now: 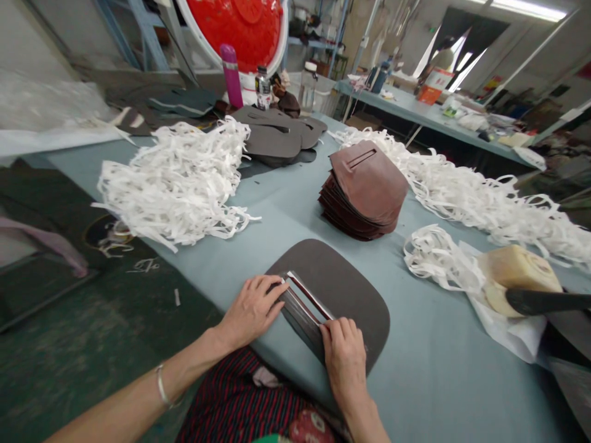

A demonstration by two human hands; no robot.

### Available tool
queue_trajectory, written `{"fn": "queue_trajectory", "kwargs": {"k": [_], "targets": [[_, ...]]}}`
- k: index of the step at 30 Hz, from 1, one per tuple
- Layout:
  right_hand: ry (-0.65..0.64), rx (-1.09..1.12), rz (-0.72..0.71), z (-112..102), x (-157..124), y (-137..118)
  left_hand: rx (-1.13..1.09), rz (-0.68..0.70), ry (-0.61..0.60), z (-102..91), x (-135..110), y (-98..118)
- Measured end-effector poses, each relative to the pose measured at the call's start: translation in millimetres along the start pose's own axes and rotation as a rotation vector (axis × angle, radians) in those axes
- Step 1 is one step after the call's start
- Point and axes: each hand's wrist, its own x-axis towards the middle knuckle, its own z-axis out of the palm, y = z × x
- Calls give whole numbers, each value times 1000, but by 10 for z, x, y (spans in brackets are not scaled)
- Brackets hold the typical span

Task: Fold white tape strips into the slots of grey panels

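Note:
A dark grey rounded panel [357, 280] lies on the table near its front edge, with a long slot cut through it. White strips and a thin reddish-brown edge show along the slot. My left hand [253, 307] grips the panel at the slot's far left end, fingertips pressed on the near edge. At the slot's other end my right hand [344, 354] pinches the same edge, thumb against the slot. Part of the panel under my right palm is hidden. Beyond it stands a stack of brown leather-like pieces [369, 184], the top one with a narrow slot.
A heap of white strips [180, 178] lies left, and a long row of them [480, 191] runs along the right. More grey panels [272, 132] lie at the back. A yellowish block [521, 274] with a black handle [549, 301] sits right, beside a small strip bundle [441, 258].

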Motion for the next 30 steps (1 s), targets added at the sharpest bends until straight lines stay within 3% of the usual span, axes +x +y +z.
{"fn": "queue_trajectory", "kwargs": {"k": [10, 15, 30], "targets": [[-51, -141, 90, -17, 177, -161, 18, 150, -21, 36, -14, -11], [-63, -114, 35, 63, 353, -342, 20, 147, 7, 27, -9, 4], [-46, -113, 115, 300, 808, -564, -34, 1, 42, 21, 28, 2]]}}
